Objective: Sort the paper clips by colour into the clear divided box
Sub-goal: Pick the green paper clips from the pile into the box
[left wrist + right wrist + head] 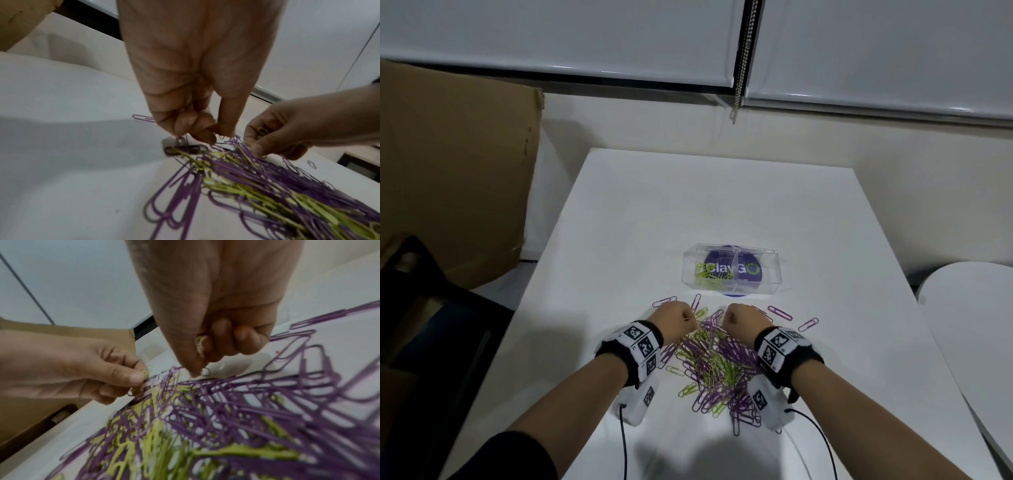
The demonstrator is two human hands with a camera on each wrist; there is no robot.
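A heap of purple and green paper clips (pixel 715 363) lies on the white table (pixel 722 205), just in front of me. Beyond it stands the clear divided box (pixel 770 270); its left compartment holds several green clips (pixel 707 274). My left hand (pixel 678 317) hovers over the heap's far edge, fingers curled, thumb and forefinger pinching a green clip (pixel 146 371). My right hand (pixel 739 317) is close beside it, fingers curled round green clips (pixel 262 130) in the palm, while its fingertips (pixel 195 369) pinch at another clip in the heap.
Stray purple clips (pixel 779 311) lie between the heap and the box. A purple round sticker (pixel 751 270) shows under the box. A cardboard box (pixel 448 171) and a black chair (pixel 431 308) stand to the left, a round white table (pixel 969 308) to the right.
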